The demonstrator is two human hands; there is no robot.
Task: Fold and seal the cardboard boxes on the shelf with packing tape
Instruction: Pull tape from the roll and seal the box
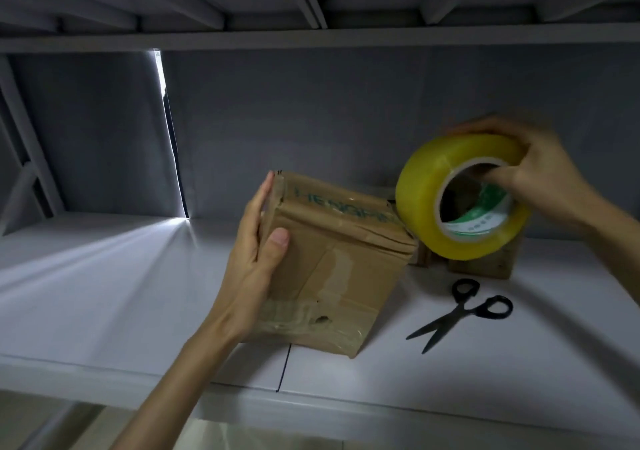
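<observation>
The cardboard box (332,259) stands tilted on the white shelf (104,276), near the front edge, its flaps folded down and old tape patches showing on the near face. The left hand (256,259) grips its side at 9 o'clock, thumb on the front, fingers flat along the far edge. At 2 o'clock from the box, the right hand (530,169) clamps a fat yellow tape roll (460,197), thumb hooked into the core and fingers curled over the top; the roll hovers just beside the box's upper right corner. Whether a free tape end is out I cannot tell. To do this step well, it seems best to keep the flaps pinned flat, start the strip over one edge, and pull it taut along the seam. Scissors (460,314) lie open at 4 o'clock, with another small box (498,262) behind the roll.
</observation>
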